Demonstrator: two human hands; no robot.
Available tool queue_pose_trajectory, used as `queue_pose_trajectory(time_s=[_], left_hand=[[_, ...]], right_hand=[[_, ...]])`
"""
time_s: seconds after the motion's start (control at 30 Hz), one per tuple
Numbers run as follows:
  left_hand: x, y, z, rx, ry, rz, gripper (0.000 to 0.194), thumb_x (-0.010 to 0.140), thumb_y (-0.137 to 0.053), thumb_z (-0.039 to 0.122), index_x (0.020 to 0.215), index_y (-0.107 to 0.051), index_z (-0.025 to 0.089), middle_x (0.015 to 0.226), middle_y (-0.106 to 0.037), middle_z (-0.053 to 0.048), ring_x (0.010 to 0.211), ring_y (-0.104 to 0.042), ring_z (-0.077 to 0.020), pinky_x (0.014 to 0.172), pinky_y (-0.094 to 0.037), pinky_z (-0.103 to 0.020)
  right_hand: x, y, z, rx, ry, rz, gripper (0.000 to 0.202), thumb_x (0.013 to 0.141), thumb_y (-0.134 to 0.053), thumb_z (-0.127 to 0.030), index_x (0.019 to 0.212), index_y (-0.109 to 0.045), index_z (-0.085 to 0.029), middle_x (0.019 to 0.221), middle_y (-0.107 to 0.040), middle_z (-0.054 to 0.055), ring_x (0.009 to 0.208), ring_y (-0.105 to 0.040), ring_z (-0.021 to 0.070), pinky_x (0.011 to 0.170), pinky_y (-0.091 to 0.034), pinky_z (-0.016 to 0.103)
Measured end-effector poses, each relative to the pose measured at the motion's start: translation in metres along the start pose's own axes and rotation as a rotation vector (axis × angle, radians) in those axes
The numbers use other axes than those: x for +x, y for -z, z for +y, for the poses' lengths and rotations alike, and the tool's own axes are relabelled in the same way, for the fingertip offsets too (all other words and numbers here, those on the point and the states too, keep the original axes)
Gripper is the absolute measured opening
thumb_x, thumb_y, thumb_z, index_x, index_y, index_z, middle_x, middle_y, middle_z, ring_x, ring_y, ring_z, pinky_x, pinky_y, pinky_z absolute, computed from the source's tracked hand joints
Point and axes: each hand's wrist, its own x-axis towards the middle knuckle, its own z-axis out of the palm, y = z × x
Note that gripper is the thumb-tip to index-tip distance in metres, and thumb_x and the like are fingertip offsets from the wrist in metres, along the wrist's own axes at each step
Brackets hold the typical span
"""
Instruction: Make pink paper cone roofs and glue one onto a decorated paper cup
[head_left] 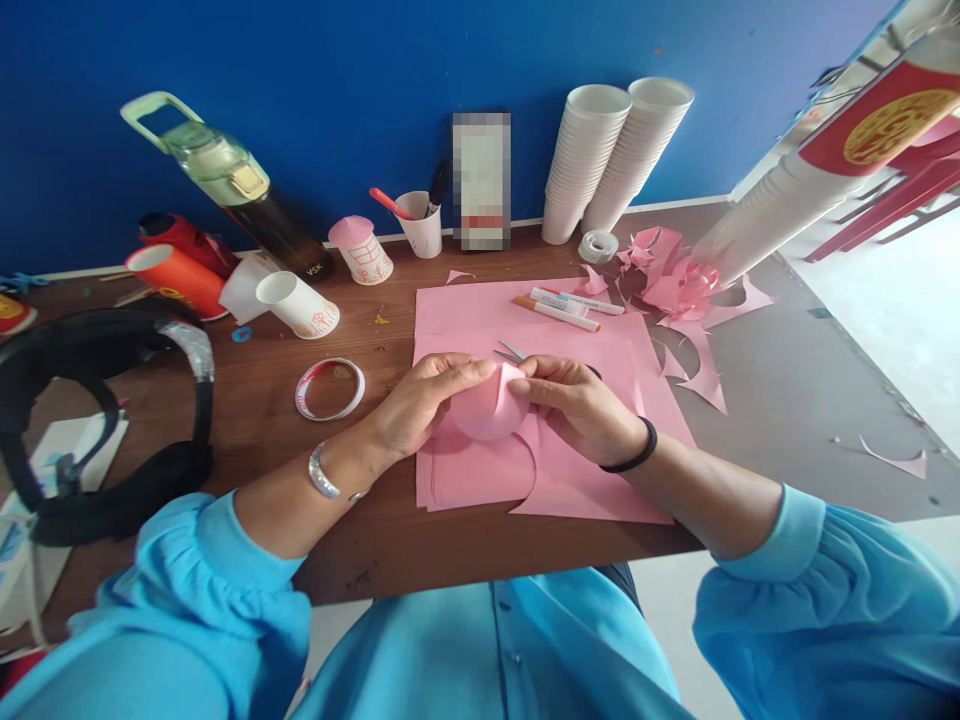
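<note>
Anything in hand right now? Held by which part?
Yes, a rounded pink paper piece. The left hand pinches its upper left edge, the right hand its upper right edge.

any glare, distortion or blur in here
Head view: glare washes out the floor at right; head view: the bottle and rightmost cup stack lean outward, likely lens distortion; head view: an upright rectangle is pixelated, the held pink paper piece fairly clear.

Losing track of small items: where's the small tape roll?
In the head view, the tape roll sits right of centre, in front of the paired cup stacks.
</note>
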Motion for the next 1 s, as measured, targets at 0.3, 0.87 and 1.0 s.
queue_pose_trajectory(time_s=[0.3, 0.87, 1.0], left_hand=[[0.0022, -0.0032, -0.0048, -0.150, -0.124, 0.037, 0.017, 0.081, -0.082, 0.031, 0.089, -0.077, 0.018, 0.089, -0.075, -0.003, 0.083, -0.068, -0.0172, 0.084, -0.052, -0.030], [0.0018, 0.0040, -0.0074, -0.162, -0.070, 0.072, 0.023, 0.079, -0.083, 0.037, 0.088, -0.075, 0.016, 0.086, -0.076, -0.004, 0.078, -0.069, -0.0184, 0.078, -0.053, -0.031], [0.0017, 0.0044, -0.0068, -0.161, -0.076, 0.110, 0.021, 0.079, -0.082, 0.035, 0.086, -0.072, 0.018, 0.087, -0.075, -0.001, 0.077, -0.069, -0.0171, 0.077, -0.054, -0.030]], right_hand=[[0.0007, 0.0052, -0.0037, 0.175, 0.031, 0.092, 0.028, 0.071, -0.090, -0.037, 0.070, -0.069, -0.018, 0.068, -0.062, -0.003, 0.064, -0.056, 0.0086, 0.063, -0.049, 0.021], [-0.0003, 0.0033, 0.0042, -0.055, 0.038, 0.024, 0.036, 0.066, -0.093, -0.044, 0.072, -0.069, -0.018, 0.068, -0.066, -0.003, 0.063, -0.058, 0.0089, 0.064, -0.048, 0.023], [-0.0012, 0.0028, 0.0041, -0.204, 0.097, -0.019, 0.042, 0.068, -0.091, -0.048, 0.080, -0.066, -0.018, 0.073, -0.065, -0.002, 0.065, -0.059, 0.0108, 0.063, -0.048, 0.025]])
